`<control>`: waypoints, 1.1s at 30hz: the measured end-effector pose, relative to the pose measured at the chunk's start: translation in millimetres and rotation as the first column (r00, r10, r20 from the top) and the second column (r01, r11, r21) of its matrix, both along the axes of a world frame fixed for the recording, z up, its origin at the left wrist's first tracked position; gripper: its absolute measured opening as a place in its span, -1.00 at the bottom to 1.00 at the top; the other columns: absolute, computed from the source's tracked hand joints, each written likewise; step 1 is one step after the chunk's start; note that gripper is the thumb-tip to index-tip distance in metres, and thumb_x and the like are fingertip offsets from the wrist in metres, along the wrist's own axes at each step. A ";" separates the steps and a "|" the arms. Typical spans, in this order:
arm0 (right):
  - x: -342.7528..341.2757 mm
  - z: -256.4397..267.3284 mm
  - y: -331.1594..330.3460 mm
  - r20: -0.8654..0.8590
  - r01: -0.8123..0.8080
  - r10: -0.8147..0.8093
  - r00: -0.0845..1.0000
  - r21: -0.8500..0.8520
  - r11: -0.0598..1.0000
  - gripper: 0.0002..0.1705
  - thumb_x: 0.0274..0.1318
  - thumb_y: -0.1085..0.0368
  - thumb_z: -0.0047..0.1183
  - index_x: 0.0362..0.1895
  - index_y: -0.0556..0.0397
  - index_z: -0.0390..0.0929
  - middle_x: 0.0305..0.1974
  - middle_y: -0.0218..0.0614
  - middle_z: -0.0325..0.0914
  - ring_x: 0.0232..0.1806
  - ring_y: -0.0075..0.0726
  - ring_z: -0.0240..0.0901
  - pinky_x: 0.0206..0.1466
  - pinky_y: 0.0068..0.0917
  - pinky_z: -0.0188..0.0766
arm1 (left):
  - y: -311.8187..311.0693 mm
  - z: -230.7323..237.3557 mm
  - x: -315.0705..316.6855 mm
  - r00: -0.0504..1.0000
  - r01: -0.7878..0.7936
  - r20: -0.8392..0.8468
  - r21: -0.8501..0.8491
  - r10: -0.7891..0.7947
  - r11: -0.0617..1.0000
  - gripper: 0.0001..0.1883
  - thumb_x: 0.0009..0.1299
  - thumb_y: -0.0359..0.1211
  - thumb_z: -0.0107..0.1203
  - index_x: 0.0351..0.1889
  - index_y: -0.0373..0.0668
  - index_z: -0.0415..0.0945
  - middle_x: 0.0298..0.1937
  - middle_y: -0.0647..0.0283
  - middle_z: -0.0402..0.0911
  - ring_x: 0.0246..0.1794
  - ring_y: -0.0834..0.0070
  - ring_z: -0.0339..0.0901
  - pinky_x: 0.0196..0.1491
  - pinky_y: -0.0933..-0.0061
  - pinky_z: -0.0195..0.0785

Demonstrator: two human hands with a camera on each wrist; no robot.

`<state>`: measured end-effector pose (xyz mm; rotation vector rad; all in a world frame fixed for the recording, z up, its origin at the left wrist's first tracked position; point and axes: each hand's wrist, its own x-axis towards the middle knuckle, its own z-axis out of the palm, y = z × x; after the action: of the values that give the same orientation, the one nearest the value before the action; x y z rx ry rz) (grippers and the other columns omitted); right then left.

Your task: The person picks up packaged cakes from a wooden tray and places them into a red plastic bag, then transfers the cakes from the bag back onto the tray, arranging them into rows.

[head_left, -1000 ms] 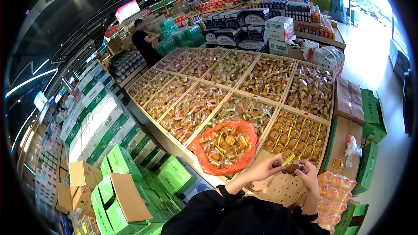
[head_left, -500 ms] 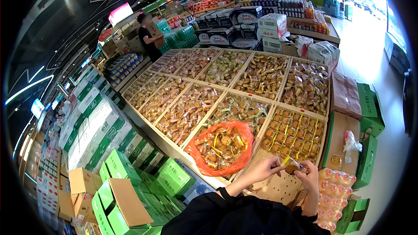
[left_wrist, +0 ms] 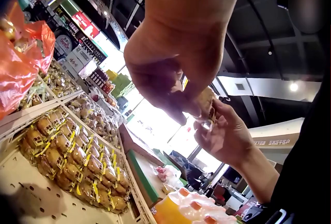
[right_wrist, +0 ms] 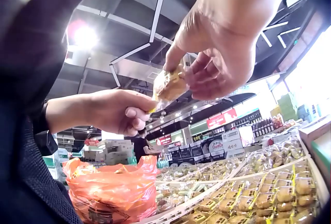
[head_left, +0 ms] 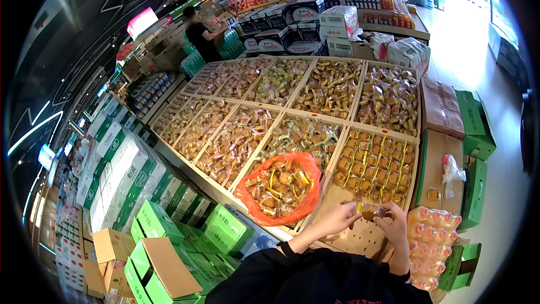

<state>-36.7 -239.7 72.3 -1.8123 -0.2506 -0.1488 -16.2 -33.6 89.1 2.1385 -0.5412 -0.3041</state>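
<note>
The left hand [head_left: 336, 219] and right hand [head_left: 396, 226] pinch opposite ends of a wrapped cake [head_left: 369, 212], fingers narrow, right of the red bag [head_left: 264, 217].

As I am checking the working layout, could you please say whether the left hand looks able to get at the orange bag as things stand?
Probably yes: the orange bag stands open close by the left hand with nothing visible between them, though that hand is pinching a wrapped cake.

My bare left hand [head_left: 337, 218] and bare right hand [head_left: 395, 225], pinching close together.
Both bare forearms [head_left: 401, 259] reach forward; my left fingers [right_wrist: 136, 116] curl inward below the thumb.
</note>
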 end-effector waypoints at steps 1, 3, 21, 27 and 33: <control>2.3 -0.2 -2.1 -0.022 -0.054 0.054 0.998 -0.010 0.998 -0.64 -0.25 0.45 0.24 -0.25 0.17 0.46 -0.33 -0.29 0.47 -0.34 -0.43 0.45 -0.24 -0.55 0.42 | -0.5 -6.7 -0.3 0.999 -0.025 -0.028 -0.050 0.024 0.998 -0.76 0.30 -0.24 0.02 -0.47 -0.20 0.32 -0.64 0.15 0.49 -0.58 0.18 0.47 -0.51 0.29 0.25; 3.0 3.8 -0.3 -0.131 -0.123 0.120 0.984 -0.017 0.992 -0.64 -0.23 0.43 0.23 -0.23 0.17 0.46 -0.35 -0.29 0.47 -0.34 -0.43 0.45 -0.23 -0.55 0.42 | 0.3 -12.5 -0.4 0.997 -0.050 -0.064 -0.097 0.044 0.994 -0.77 0.30 -0.24 0.01 -0.45 -0.19 0.31 -0.64 0.15 0.49 -0.58 0.18 0.46 -0.51 0.29 0.24; 72.5 -172.6 -11.8 -0.699 0.119 -0.148 0.700 -0.091 0.989 -0.52 -0.18 0.08 0.21 -0.23 0.19 0.51 -0.50 -0.27 0.52 -0.50 -0.45 0.46 -0.43 -0.49 0.41 | 44.5 -61.5 -6.7 0.960 -0.203 -0.169 0.121 0.222 0.972 -0.82 0.32 -0.29 -0.04 -0.41 -0.20 0.44 -0.58 0.29 0.59 -0.57 0.46 0.54 -0.48 0.50 0.30; 104.3 -225.0 -22.9 -0.701 0.398 -0.348 0.623 -0.100 0.912 -0.42 -0.17 0.07 0.23 -0.13 0.26 0.46 -0.46 -0.24 0.54 -0.50 -0.46 0.50 -0.45 -0.52 0.45 | 44.3 -70.5 -10.2 0.927 -0.241 -0.279 0.071 0.252 0.968 -0.86 0.32 -0.34 -0.03 -0.37 -0.23 0.43 -0.57 0.30 0.59 -0.54 0.56 0.52 -0.43 0.56 0.29; 139.4 -232.5 -29.3 -0.516 0.278 -0.486 0.705 -0.429 0.859 -0.39 -0.04 0.06 0.11 -0.02 0.28 0.32 -0.34 -0.01 0.54 -0.38 -0.09 0.53 -0.28 -0.25 0.44 | 35.2 -68.4 -5.2 0.911 -0.230 -0.348 0.024 0.224 0.973 -0.86 0.34 -0.39 -0.05 -0.34 -0.29 0.42 -0.54 0.24 0.60 -0.51 0.62 0.51 -0.38 0.59 0.31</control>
<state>102.7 -268.9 -160.3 -2.1164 0.6218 0.2059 -21.4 1.6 20.7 2.0434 -0.0875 -0.5314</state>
